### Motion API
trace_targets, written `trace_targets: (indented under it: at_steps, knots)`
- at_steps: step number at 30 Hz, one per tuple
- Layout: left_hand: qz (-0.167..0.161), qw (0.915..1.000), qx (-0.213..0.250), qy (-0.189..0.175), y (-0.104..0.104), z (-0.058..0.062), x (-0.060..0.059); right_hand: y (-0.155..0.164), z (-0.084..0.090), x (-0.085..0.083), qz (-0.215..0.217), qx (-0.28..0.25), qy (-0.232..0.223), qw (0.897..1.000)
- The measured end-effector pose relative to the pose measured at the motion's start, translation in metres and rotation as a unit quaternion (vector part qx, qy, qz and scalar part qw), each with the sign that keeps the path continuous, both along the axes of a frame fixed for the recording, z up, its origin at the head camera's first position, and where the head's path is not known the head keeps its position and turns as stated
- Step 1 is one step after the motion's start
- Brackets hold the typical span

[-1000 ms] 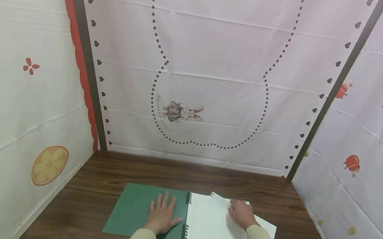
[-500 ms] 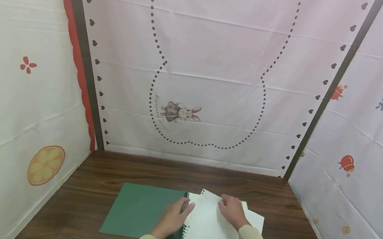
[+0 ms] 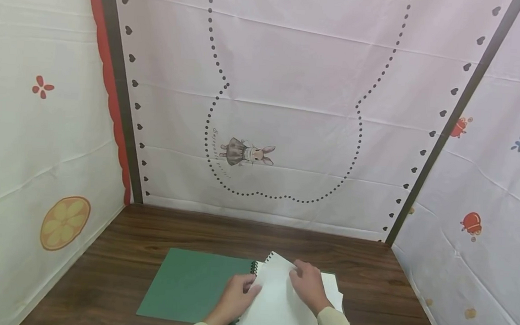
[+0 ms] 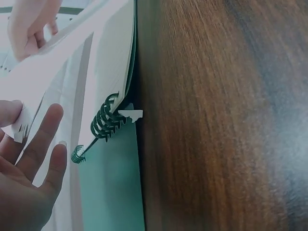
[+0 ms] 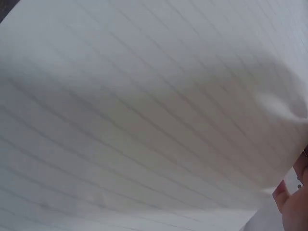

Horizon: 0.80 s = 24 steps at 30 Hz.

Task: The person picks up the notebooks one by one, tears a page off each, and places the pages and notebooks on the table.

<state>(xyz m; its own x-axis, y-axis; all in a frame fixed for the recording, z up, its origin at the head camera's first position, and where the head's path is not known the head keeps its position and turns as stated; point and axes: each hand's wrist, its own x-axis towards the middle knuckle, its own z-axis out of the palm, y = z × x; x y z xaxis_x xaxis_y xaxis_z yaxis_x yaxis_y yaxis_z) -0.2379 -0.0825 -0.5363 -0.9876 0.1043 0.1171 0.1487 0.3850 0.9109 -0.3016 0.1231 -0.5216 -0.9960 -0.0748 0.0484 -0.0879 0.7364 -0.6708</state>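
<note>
The left hand (image 3: 235, 300) lies with fingers nearly straight, tips against the near edge of a lifted page (image 3: 278, 303) — not curled round it. The right hand (image 3: 308, 287) pinches that page from its far side, raising it off the spiral notebook (image 3: 190, 287). Just beyond the left fingertips sits the green wire binding (image 4: 107, 124), and under both hands the brown wooden table (image 3: 157, 231).
</note>
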Motion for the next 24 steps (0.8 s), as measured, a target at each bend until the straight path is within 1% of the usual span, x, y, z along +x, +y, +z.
trace_targets:
  at_steps: [3, 5, 8, 10, 13, 16, 19, 22, 24]
  knots:
    - [0.004, 0.9999, 0.011, 0.004, -0.004, -0.004, 0.0, 0.001, -0.002, 0.004, -0.015, -0.009, 0.011, 1.0]
    - [0.016, 0.9998, 0.009, 0.009, -0.008, -0.006, 0.0, 0.004, -0.003, 0.006, -0.026, -0.011, 0.026, 0.999]
    - [0.027, 0.9993, 0.022, 0.011, -0.016, -0.009, 0.001, 0.013, -0.003, 0.008, -0.035, -0.017, 0.05, 0.998]
    - [0.037, 0.999, 0.026, 0.0, -0.02, -0.009, 0.003, 0.02, -0.001, 0.01, -0.043, -0.015, 0.069, 0.997]
    - [0.042, 0.998, 0.042, -0.021, -0.028, -0.008, 0.007, 0.031, 0.0, 0.014, -0.054, -0.016, 0.081, 0.995]
    - [0.058, 0.9963, 0.048, -0.043, -0.036, -0.008, 0.009, 0.042, 0.0, 0.018, -0.065, -0.028, 0.076, 0.995]
    - [0.071, 0.9937, 0.06, -0.063, -0.044, -0.007, 0.011, 0.05, -0.002, 0.023, -0.08, -0.043, 0.054, 0.994]
    - [0.079, 0.9908, 0.074, -0.08, -0.049, -0.006, 0.013, 0.053, -0.005, 0.029, -0.085, -0.073, 0.037, 0.993]
    - [0.083, 0.9895, 0.083, -0.085, -0.051, -0.003, 0.014, 0.051, -0.004, 0.033, -0.087, -0.098, 0.024, 0.991]
